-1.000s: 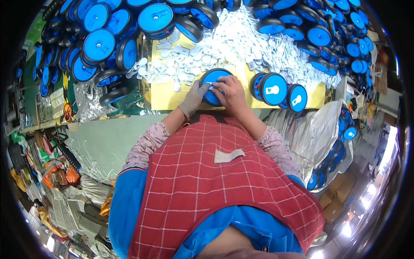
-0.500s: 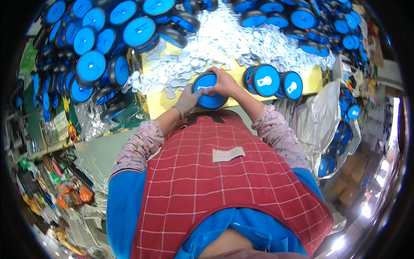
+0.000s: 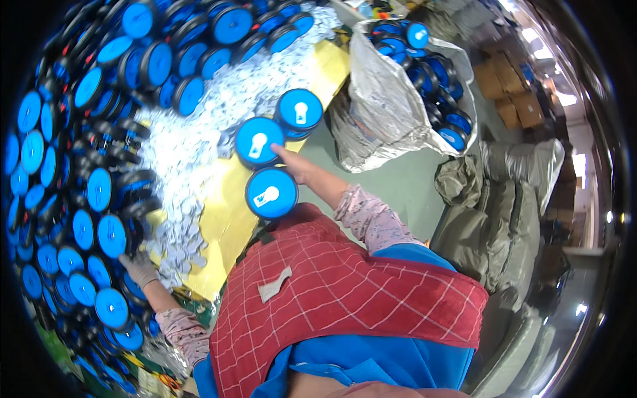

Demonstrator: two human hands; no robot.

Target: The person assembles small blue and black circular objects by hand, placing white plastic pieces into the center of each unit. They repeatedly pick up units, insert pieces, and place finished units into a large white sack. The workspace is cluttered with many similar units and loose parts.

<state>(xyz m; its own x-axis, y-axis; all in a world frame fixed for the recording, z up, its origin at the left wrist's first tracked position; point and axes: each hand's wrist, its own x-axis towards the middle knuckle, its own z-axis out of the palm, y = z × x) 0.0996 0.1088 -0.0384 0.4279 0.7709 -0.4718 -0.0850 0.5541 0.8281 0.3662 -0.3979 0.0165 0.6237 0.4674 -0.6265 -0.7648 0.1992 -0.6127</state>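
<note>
Three blue round wheels with a white label on each stand in a row on the yellow board [image 3: 219,219]: one nearest me [image 3: 271,192], one in the middle [image 3: 259,140] and one farthest [image 3: 298,109]. My bare right hand [image 3: 293,166] lies between the nearest and the middle wheel, fingers stretched out and touching the middle wheel's rim, gripping nothing. My gloved left hand [image 3: 141,267] reaches out to the far left, fingers apart, right below an unlabelled blue wheel [image 3: 111,235] in the big pile. A heap of small white labels [image 3: 192,152] covers the board between my hands.
Stacks of blue wheels with black rims [image 3: 79,132] fill the left and top. A clear plastic bag [image 3: 391,99] holding more wheels stands at the upper right, dark bags [image 3: 491,199] beside it. I wear a red checked apron [image 3: 332,285].
Both hands were together on one blue wheel in front of me. Now that wheel stands in the row, my view has swung, and my left hand has reached out to the pile.
</note>
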